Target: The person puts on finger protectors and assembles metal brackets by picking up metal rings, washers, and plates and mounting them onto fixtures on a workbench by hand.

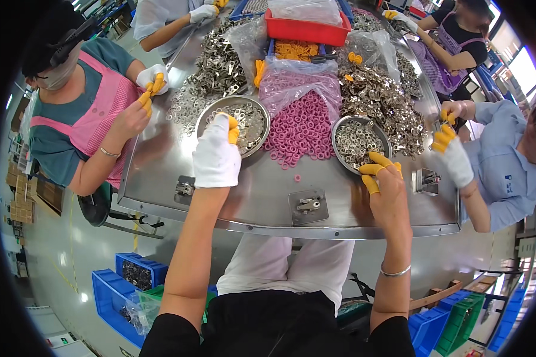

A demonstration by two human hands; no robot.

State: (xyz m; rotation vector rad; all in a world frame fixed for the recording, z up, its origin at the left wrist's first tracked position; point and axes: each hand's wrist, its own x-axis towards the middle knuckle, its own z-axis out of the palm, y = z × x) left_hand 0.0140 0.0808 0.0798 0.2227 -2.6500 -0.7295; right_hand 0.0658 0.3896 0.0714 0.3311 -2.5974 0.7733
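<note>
My left hand, in a white glove with yellow fingertip covers, reaches over the near rim of a round metal bowl of small metal parts. Its fingers curl closed inside; whatever they hold is hidden. My right hand, bare apart from yellow finger covers, is at the near rim of a second metal bowl filled with small silvery rings. Its fingers are apart, with no held piece visible. A pile of pink rings lies between the bowls. Nearer me stands a small metal fixture on a square plate.
Heaps of metal clips cover the steel table behind the bowls. A red tray stands at the back. Co-workers sit left and right; one gloved hand works beside another fixture. Blue crates stand on the floor.
</note>
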